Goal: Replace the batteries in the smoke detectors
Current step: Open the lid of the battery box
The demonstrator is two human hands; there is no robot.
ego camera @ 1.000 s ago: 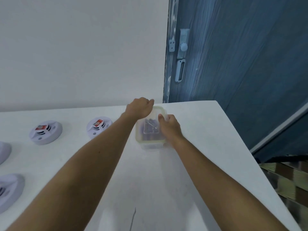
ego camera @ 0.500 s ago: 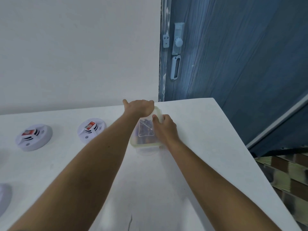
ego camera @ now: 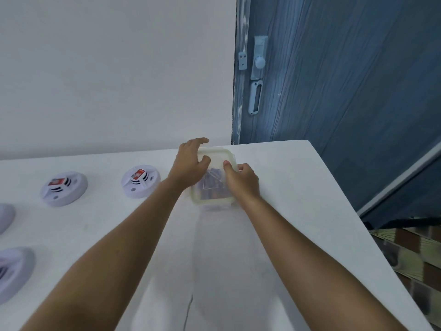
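The left hand (ego camera: 191, 163), a closed fist over the far left corner of the lid (ego camera: 216, 158) a second ago, is now spread, with its thumb lying on top of the lid and its fingers hooked over the far edge, so the corner shows between them. The right hand (ego camera: 243, 180) sits slightly nearer the lid's right edge than half a second ago. At the left edge of the frame a smoke detector (ego camera: 6, 216) shows again.

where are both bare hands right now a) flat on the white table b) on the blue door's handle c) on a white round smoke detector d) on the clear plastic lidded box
d: the left hand and right hand both grip the clear plastic lidded box at its lid.
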